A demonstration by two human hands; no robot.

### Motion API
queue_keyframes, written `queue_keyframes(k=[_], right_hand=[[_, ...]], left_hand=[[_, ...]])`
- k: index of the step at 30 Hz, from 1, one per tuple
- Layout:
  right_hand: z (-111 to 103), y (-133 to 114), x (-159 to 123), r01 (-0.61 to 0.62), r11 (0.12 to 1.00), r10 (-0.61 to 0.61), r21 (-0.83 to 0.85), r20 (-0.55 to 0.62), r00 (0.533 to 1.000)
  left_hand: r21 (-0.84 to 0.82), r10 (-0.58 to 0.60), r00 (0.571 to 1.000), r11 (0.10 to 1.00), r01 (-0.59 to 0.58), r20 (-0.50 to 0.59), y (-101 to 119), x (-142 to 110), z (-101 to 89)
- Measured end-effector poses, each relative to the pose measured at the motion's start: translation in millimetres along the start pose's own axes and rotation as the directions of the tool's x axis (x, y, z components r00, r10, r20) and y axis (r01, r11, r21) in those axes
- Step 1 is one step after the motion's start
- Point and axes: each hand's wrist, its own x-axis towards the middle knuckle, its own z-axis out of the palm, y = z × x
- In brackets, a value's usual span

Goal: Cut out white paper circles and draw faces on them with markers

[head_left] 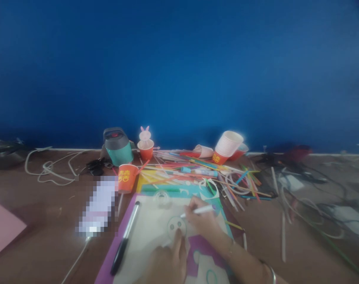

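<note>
A white marker [200, 210] is gripped in my right hand [203, 221], its tip beside the upper right edge of a round paper face [176, 228]. This face has two drawn eyes and lies on a white sheet [149, 225]. From below, my left hand [169, 260] rests on the sheet with its index finger stretched out onto the lower part of the face; its other fingers are blurred. A black-and-silver marker [125, 238] lies along the left side of the sheet. Purple paper [194, 256] and a cut white piece [211, 272] sit under my right forearm.
Behind the sheet are scattered coloured sticks [179, 169], an orange cup [127, 178], a cup with a rabbit figure [145, 149], stacked paper cups [228, 145] and a teal container [118, 150]. A blurred-out phone-like object [99, 205] lies left; cables [309, 209] run right.
</note>
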Motion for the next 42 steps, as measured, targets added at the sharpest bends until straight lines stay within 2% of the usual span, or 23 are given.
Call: queue_keyframes(k=[4, 11, 18, 32, 37, 42], right_hand=[[0.0, -0.5, -0.4, 0.020, 1.000, -0.019, -0.021, 0.019, 1.000], [0.0, 0.0, -0.9, 0.067, 0.994, -0.064, -0.086, 0.030, 0.997], [0.4, -2.4, -1.9, 0.037, 0.999, -0.035, -0.032, 0.047, 0.998], [1.4, -1.6, -2.1, 0.070, 0.998, -0.070, -0.006, 0.015, 0.997], [1.5, -0.8, -2.1, 0.053, 0.998, -0.053, -0.014, 0.035, 0.998], [4.4, 6.2, -1.4, 0.083, 0.996, -0.083, -0.017, -0.001, 0.997]], left_hand=[[0.010, 0.005, 1.000, 1.000, -0.005, -0.010, 0.4, 0.1, -1.7], [0.024, 0.032, 0.999, 0.999, -0.033, 0.035, -0.4, 2.2, -2.0], [0.021, 0.074, 0.997, 0.997, -0.075, 0.030, -3.2, 2.8, 2.1], [0.011, 0.017, 0.999, 1.000, -0.017, 0.029, -2.6, 4.3, -1.3], [0.018, 0.001, 1.000, 1.000, -0.001, 0.000, -2.8, 4.8, -2.7], [0.013, -0.026, 0.999, 1.000, 0.026, -0.024, -2.7, 4.6, -0.6]])
